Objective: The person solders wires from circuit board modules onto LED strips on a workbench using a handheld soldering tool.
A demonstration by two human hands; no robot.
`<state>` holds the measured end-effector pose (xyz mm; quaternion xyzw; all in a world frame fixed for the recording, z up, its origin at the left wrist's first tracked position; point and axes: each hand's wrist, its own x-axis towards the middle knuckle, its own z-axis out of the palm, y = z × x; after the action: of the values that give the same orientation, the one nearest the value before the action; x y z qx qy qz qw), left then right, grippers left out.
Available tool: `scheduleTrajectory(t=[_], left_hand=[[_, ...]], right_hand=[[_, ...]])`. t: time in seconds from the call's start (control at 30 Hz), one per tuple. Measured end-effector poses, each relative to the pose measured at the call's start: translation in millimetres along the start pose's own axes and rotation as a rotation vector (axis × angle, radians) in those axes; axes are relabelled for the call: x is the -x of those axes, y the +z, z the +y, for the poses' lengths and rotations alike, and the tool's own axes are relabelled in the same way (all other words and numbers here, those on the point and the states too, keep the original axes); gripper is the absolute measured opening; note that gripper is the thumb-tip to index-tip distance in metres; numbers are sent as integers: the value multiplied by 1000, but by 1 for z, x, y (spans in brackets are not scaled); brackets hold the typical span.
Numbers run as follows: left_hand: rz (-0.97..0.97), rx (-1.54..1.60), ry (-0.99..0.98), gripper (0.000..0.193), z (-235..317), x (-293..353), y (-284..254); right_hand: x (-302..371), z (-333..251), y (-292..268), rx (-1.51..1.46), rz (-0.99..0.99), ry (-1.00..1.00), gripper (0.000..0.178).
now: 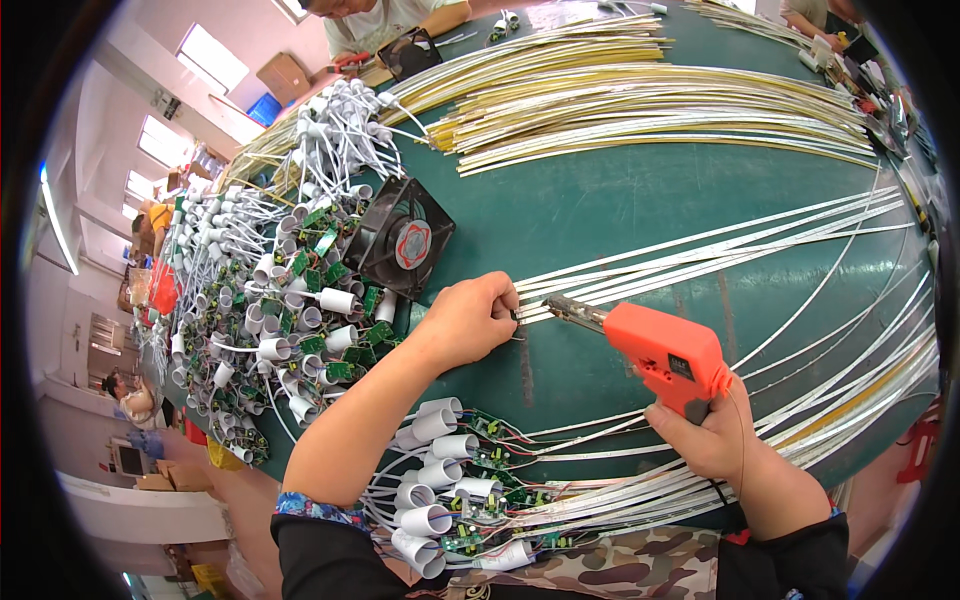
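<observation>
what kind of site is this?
Likely an LED-light assembly workshop: orange soldering gun in the right hand, long LED strips on a green workbench, heaps of green driver boards.

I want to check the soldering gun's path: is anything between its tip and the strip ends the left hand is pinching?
Nothing visible. The orange soldering gun in the right hand points its tip at the white strip ends pinched by the left hand; only bare green table shows in the gap between them.
</observation>
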<state>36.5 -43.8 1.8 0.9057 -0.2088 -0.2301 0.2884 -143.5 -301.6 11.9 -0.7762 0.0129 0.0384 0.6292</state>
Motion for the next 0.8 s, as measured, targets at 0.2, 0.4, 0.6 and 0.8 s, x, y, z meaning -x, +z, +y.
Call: scheduleTrajectory(t=[0.2, 0.4, 0.6, 0.8], left_hand=[[8, -17, 11, 17, -2, 1, 0], [47, -144, 170, 18, -3, 8, -3], [195, -328, 502, 18, 3, 25, 6], [270, -422, 609, 12, -7, 19, 15]], right_hand=[[2, -1, -2, 18, -9, -22, 44], [3, 0, -3, 10, 14, -41, 44], [1, -3, -3, 17, 12, -44, 45], [2, -2, -3, -5, 15, -25, 45]])
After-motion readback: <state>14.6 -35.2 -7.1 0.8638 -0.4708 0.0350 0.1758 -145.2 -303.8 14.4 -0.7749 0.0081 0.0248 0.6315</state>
